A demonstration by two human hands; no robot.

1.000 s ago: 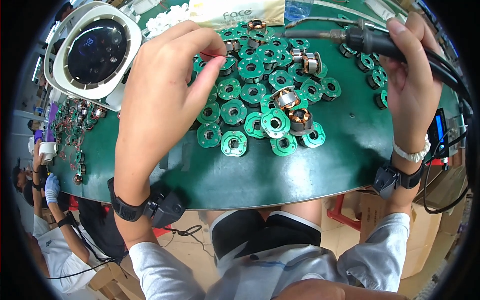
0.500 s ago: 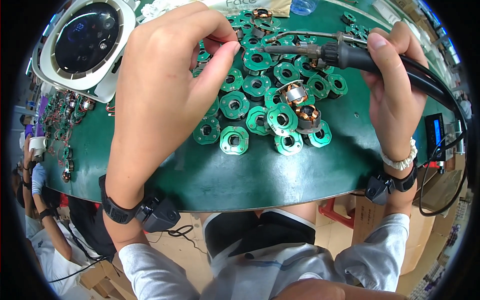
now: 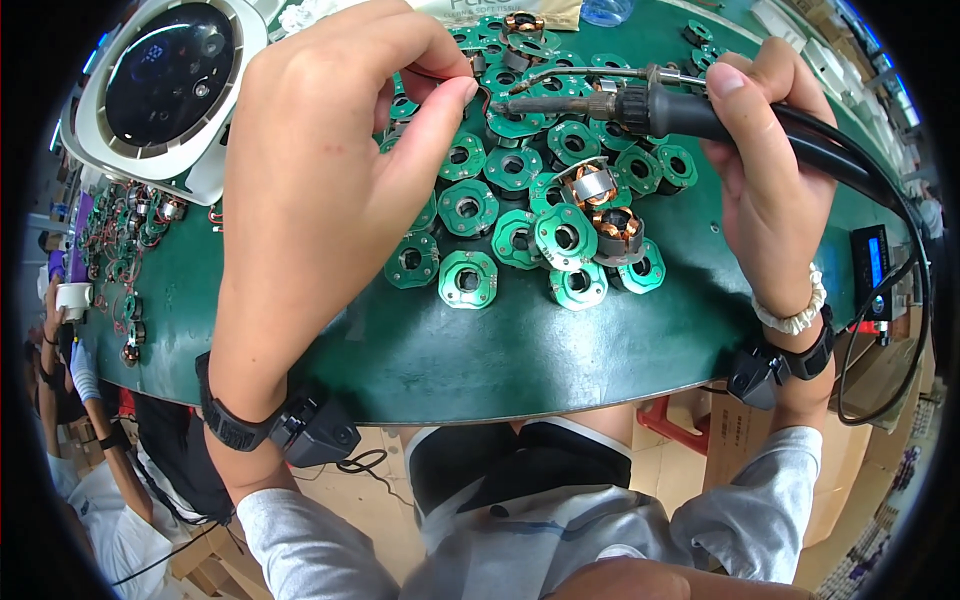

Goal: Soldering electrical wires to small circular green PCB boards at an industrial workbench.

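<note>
My right hand (image 3: 775, 180) is wrapped round the black handle of a soldering iron (image 3: 690, 112), thumb on top. A thin metal feed tube (image 3: 590, 72) runs above the iron. Its tip points left, close to the fingertips of my left hand (image 3: 320, 160). Those fingers are pinched on thin wires (image 3: 486, 98), partly hidden by the hand, over one of the green circuit boards (image 3: 517, 123). Beneath and around both hands lie several ring-shaped green boards (image 3: 468, 207) with round centre holes. Among them are copper-wound motor coils (image 3: 617, 232).
A white fan-like device (image 3: 215, 180) with a dark round face stands at the far left. Wired coils (image 3: 130, 260) lie below it. A blue-lit control unit (image 3: 876, 262) sits at the right edge, beside the iron's black cable (image 3: 905, 215). Another person's gloved hand (image 3: 84, 370) works at far left.
My right hand and the soldering iron have shifted left, bringing the tip nearer my left fingertips. The left hand stays almost in place, still pinching. The other person's gloved hand has moved slightly.
</note>
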